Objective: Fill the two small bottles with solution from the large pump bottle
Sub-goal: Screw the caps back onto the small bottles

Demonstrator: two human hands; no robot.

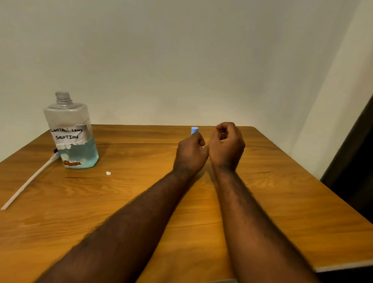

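Left hand (190,154) was curled round a small bottle (194,130), just the blue top poking out. Right hand (226,147) sat right beside it, fingers curled (couldn't tell if holding anything). Large bottle (71,133) stood uncapped well off left on the table (285,197), pump tube (27,186) lying alongside.

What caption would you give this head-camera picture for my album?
Left hand grips a blue-topped small bottle beside the curled right hand; the uncapped contact lens solution bottle stands far left.
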